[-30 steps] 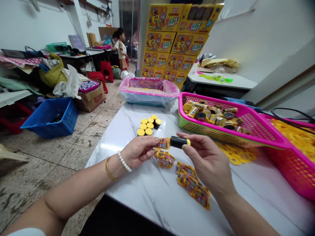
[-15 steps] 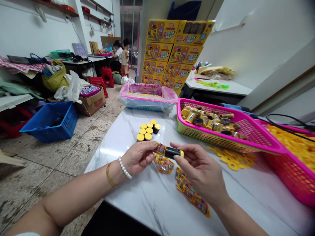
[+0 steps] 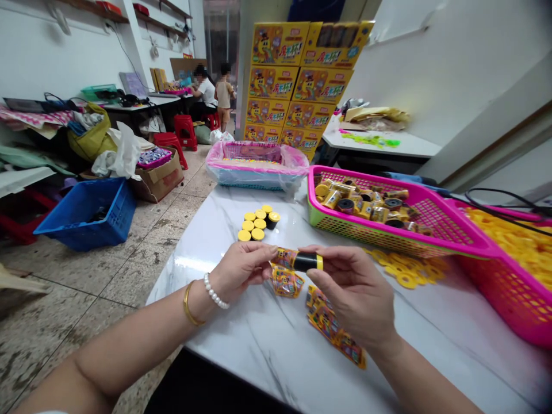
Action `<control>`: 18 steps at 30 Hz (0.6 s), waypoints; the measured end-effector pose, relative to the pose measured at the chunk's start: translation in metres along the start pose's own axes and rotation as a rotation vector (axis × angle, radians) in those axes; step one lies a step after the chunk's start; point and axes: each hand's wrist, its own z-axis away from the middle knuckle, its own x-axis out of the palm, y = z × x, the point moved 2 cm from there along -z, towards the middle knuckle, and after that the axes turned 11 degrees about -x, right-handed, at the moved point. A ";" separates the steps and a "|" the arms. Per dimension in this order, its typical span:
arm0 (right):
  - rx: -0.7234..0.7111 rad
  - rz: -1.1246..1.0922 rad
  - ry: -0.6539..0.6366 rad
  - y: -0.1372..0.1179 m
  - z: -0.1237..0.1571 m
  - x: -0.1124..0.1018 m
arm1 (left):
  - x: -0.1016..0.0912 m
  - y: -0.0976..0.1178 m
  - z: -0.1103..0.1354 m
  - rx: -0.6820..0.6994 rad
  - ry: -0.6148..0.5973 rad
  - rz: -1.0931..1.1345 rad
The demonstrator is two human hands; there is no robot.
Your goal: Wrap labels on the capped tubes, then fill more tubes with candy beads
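Observation:
Above the white marble-patterned table, my right hand (image 3: 360, 293) pinches the yellow-capped end of a small black cup (image 3: 306, 261). Its other end meets a printed label sleeve (image 3: 285, 256), which the closed fingers of my left hand (image 3: 244, 267) grip at the far edge. How far the cup sits inside the sleeve I cannot tell. Below the hands lie flat printed sleeves in two groups, a small pile (image 3: 287, 283) and a longer overlapping row (image 3: 332, 328). Beyond my left hand stands a cluster of several yellow-capped black cups (image 3: 257, 223).
A pink-and-green basket (image 3: 388, 233) holds wrapped cups; yellow rings (image 3: 405, 273) lie before it. At right is a pink basket (image 3: 509, 287) of yellow parts. A lined basket (image 3: 259, 172) stands at the table's back, before stacked yellow boxes (image 3: 276, 83). Two people are in the background.
Less of the black cup shows between the sleeve and my right fingers. Both hands keep their grips and stay nearly in place. The camera view has shifted slightly.

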 end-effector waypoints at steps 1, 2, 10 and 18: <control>0.003 -0.008 0.020 -0.002 -0.001 -0.001 | -0.001 0.001 0.001 0.050 0.052 0.001; 0.005 -0.012 0.033 -0.004 -0.001 -0.001 | -0.002 0.002 0.001 0.109 0.105 -0.008; -0.157 0.140 -0.138 0.003 0.000 0.002 | 0.000 0.005 0.004 0.114 -0.154 -0.208; -0.285 0.420 -0.272 0.005 -0.004 -0.005 | -0.001 -0.012 -0.012 0.129 0.026 -0.168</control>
